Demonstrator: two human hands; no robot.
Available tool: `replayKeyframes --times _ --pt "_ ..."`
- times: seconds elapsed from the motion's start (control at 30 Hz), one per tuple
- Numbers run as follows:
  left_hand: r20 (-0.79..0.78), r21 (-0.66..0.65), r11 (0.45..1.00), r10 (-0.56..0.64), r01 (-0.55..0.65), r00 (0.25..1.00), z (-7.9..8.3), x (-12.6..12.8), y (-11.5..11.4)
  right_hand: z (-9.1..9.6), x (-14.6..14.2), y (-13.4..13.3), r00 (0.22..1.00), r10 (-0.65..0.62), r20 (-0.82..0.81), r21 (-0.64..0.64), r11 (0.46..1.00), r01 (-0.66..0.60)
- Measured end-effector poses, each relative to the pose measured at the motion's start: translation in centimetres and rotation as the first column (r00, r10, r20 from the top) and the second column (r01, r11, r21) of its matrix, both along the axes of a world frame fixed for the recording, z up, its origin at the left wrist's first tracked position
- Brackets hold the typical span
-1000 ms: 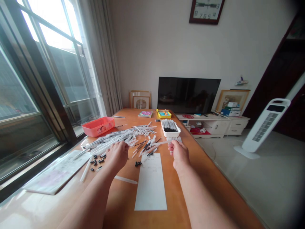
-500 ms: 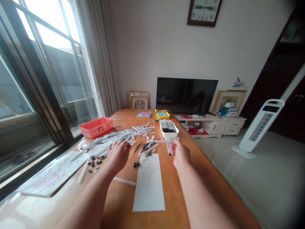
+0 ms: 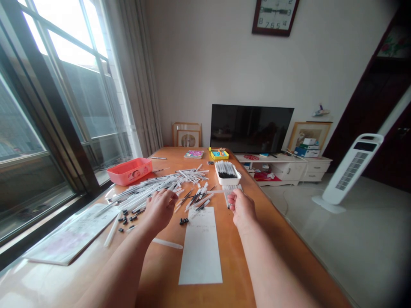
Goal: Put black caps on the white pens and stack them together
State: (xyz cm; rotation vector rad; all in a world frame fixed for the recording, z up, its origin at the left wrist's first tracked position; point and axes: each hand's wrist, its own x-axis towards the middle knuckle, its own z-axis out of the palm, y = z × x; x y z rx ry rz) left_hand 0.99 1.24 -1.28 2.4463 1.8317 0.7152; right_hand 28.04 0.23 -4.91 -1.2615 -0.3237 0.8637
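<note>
My left hand (image 3: 160, 209) is closed in a pinch on a thin dark pen refill (image 3: 192, 196), which points to the right. In my right hand (image 3: 242, 207), the fingertips pinch a translucent white pen barrel (image 3: 220, 191), held level and pointing left. Refill and barrel meet end to end between the hands; whether the tip is inside, I cannot tell. Below them on the table lies a small heap of barrels and dark refills (image 3: 201, 197). A larger pile of white pen barrels (image 3: 154, 186) spreads behind my left hand. Several black caps (image 3: 124, 218) lie left of that hand.
A white basket (image 3: 229, 182) of pens stands beyond my right hand, with a row of pens (image 3: 228, 197) before it. A pink bin (image 3: 130, 173) sits back left. Paper (image 3: 202, 252) and a booklet (image 3: 70, 235) lie nearer. A yellow box (image 3: 218, 155) stands at the far end.
Both hands have stayed nearly in place. The refill and barrel have dipped very slightly, their ends still together.
</note>
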Motion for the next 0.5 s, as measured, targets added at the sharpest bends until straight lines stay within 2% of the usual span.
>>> replayKeyframes --times 0.4,0.5 --pt "0.138 -0.047 0.995 -0.082 0.089 0.987 -0.54 -0.44 0.63 0.41 -0.24 -0.31 0.999 0.008 0.050 -0.004 1.000 -0.008" --pt "0.174 -0.077 0.994 -0.057 0.071 0.983 -0.54 -0.50 0.56 0.57 -0.23 -0.42 0.998 0.005 0.061 -0.011 1.000 -0.004"
